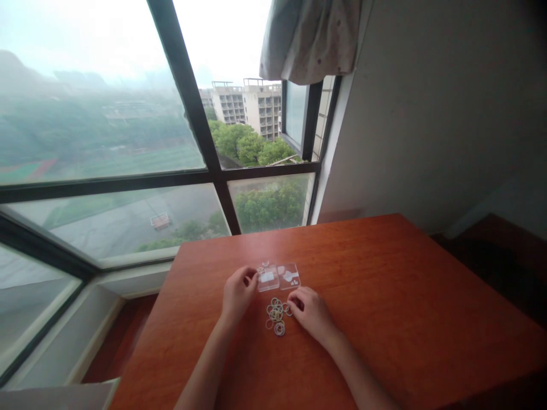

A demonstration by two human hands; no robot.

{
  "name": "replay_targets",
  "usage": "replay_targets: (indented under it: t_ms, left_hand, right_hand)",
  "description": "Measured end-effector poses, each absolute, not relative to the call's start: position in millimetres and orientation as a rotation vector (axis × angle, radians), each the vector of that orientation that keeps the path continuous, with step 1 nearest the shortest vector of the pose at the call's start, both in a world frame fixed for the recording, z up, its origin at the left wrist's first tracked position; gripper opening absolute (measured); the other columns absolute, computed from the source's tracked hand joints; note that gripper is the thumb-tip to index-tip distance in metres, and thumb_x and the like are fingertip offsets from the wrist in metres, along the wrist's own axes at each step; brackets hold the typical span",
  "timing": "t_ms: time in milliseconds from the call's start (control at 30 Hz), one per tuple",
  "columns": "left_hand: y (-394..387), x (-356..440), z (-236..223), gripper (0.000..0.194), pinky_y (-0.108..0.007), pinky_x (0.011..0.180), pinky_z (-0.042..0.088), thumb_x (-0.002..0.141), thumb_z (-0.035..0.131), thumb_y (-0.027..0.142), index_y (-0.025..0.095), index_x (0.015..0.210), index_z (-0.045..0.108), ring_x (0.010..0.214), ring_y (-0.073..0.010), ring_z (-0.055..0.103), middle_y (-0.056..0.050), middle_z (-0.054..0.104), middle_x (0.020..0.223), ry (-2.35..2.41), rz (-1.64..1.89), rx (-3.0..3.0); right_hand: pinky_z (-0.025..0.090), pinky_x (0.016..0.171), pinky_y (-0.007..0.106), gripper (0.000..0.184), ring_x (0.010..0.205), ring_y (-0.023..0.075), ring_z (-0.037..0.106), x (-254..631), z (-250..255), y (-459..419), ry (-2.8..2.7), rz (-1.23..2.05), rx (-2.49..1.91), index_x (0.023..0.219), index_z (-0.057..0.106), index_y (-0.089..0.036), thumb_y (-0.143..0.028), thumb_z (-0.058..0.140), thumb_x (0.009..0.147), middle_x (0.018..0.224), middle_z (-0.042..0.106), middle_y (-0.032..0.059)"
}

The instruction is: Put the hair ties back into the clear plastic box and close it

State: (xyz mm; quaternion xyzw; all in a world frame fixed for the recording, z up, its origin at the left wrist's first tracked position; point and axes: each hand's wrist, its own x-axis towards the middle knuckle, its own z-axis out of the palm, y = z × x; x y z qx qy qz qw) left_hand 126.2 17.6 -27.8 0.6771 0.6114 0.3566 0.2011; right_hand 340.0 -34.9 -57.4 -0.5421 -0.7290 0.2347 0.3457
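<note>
A loose heap of pale green, whitish and yellowish hair ties (276, 312) lies on the table between my hands. Behind it is a clear plastic box (268, 278), its flat clear lid (289, 277) opened out to the right. My left hand (239, 291) is at the box's left edge, thumb and fingers pinched together. Small ring shapes show by those fingertips, but what they grip is too small to make out. At the heap's right side, my right hand (311, 310) is closed, its fingertips pinching a hair tie (287, 310).
The reddish-brown wooden table (384, 296) extends under both arms. Dark-framed windows (216, 171) stand beyond its far and left edges, one sash swung outward. A curtain (314, 42) hangs above, and a pale wall (405, 125) rises at the right.
</note>
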Motion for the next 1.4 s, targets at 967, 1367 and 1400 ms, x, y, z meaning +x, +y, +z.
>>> replay_targets:
  t_ms: [967, 1367, 1400]
  left_hand:
    - [6.2, 119.5, -32.6, 0.021, -0.025, 0.061, 0.045, 0.085, 0.049, 0.033, 0.018, 0.087, 0.064, 0.062, -0.0142, 0.057, -0.002, 0.063, 0.073, 1.594, 1.004, 1.930]
    - [-3.4, 137.4, -28.0, 0.018, -0.022, 0.060, 0.043, 0.086, 0.050, 0.029, 0.019, 0.088, 0.065, 0.060, -0.0123, 0.054, -0.002, 0.064, 0.077, 1.484, 0.988, 1.992]
    - [-5.3, 140.6, -27.4, 0.018, -0.022, 0.060, 0.043, 0.086, 0.050, 0.029, 0.019, 0.086, 0.065, 0.060, -0.0122, 0.054, -0.002, 0.063, 0.077, 1.460, 0.970, 2.003]
  right_hand:
    - [0.036, 0.062, 0.026, 0.012, 0.072, 0.0180, 0.060, 328.5, -46.2, -30.0, -2.048, 0.562, -1.635, 0.069, 0.064, -0.023, -0.012, 0.060, 0.075, 0.074, 0.068, 0.0012]
    - [0.039, 0.059, 0.022, 0.009, 0.062, 0.0134, 0.054, 331.9, -61.7, -24.1, -1.763, 0.661, -1.386, 0.074, 0.062, -0.019, -0.017, 0.056, 0.081, 0.070, 0.060, -0.0004]
    - [0.039, 0.059, 0.022, 0.010, 0.063, 0.0134, 0.053, 331.4, -62.1, -24.4, -1.742, 0.658, -1.358, 0.074, 0.061, -0.019, -0.018, 0.056, 0.082, 0.070, 0.060, -0.0003]
